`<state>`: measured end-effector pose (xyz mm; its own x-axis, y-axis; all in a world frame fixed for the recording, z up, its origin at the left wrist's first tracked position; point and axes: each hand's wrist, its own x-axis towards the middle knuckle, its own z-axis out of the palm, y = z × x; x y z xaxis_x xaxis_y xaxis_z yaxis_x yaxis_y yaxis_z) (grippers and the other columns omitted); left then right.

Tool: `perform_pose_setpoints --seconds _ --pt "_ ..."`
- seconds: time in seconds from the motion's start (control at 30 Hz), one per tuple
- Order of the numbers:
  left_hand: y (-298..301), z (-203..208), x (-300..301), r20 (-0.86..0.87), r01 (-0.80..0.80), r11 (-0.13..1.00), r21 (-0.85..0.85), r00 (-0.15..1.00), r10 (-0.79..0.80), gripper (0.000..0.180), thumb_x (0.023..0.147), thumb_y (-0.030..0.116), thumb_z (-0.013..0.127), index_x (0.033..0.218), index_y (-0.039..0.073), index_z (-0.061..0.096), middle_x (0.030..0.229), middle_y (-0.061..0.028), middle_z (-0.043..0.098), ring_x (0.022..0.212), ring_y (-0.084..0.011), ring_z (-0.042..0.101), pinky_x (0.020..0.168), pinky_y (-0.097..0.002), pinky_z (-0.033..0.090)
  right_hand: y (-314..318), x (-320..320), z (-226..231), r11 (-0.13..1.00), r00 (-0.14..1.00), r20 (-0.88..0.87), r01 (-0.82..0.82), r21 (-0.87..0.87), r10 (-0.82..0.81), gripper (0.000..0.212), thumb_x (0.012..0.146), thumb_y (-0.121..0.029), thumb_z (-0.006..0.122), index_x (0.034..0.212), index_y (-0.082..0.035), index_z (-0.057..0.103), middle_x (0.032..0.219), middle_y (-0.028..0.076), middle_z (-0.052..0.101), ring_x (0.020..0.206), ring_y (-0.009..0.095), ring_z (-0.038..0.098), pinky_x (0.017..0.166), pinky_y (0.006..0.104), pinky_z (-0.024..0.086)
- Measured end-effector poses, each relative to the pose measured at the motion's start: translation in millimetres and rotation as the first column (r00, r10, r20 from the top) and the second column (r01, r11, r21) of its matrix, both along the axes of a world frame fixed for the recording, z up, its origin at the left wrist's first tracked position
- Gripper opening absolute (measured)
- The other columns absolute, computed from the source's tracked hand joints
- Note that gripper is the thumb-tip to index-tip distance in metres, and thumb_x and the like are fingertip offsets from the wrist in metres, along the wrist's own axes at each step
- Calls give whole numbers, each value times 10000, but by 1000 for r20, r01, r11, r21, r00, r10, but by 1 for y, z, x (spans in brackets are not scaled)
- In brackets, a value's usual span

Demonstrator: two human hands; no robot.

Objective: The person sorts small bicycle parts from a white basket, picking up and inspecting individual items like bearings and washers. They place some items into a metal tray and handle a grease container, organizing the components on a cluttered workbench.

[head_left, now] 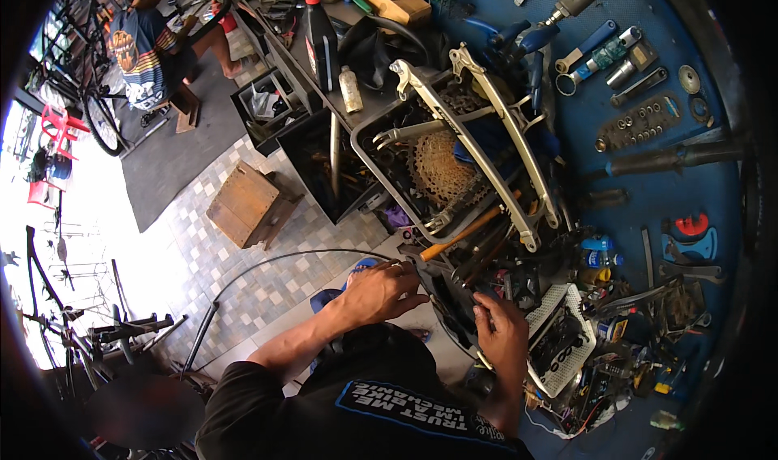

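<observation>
A long black cable [267, 259] arcs in from the lower left and reaches the fingers of my left hand [379, 293], which are bent and closed around it. My right hand [501, 330] is to the right, its thumb and forefinger drawn together at the bench's front edge. What lies between them is too small and dark to make out. A dark flat surface [447, 291] fills part of the gap between my hands. Just beyond it lies a wooden handle [460, 233], at the rim of a metal tray [374, 165].
A pale bicycle frame part [466, 140] lies across the tray, over a large sprocket cassette [442, 166]. A white perforated basket [559, 355] sits right of my right hand. Tools cover the blue bench [559, 136]. A wooden stool [243, 205] stands on the tiles; another person [150, 51] sits beyond.
</observation>
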<state>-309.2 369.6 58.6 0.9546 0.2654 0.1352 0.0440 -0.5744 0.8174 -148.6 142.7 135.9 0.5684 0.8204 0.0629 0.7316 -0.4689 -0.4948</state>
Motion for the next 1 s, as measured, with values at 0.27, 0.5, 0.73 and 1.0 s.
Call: perform_pose_setpoints --seconds 0.27,0.5,0.73,1.0 --pt "19 -3 8 -42 172 985 -15 984 -172 298 976 347 749 985 50 719 1013 -158 721 975 -388 707 838 -497 566 -9 -20 1 990 993 19 119 -72 -117 192 977 -112 741 1165 -103 779 958 112 759 791 291 717 694 395 567" --pt "13 1 17 51 233 972 24 971 -234 270 935 283 807 938 35 701 936 -139 698 902 -384 698 784 -484 572 -19 -31 1 981 983 36 183 -66 -181 177 980 -116 735 1150 -96 781 983 120 767 839 308 734 729 394 577" --pt "4 12 24 -1 321 947 9 947 -321 187 903 238 828 907 76 733 976 -105 730 895 -352 721 785 -456 579 -36 -46 -1 962 964 46 265 -62 -262 214 953 -134 763 1165 -121 781 975 104 761 870 305 734 762 407 585" --pt "-17 22 45 3 429 899 85 903 -431 206 909 210 821 873 46 701 877 -117 710 825 -356 720 741 -459 589 -65 -65 -6 935 935 6 355 24 -355 227 953 -143 753 1180 -130 771 934 79 746 831 293 723 740 412 592"
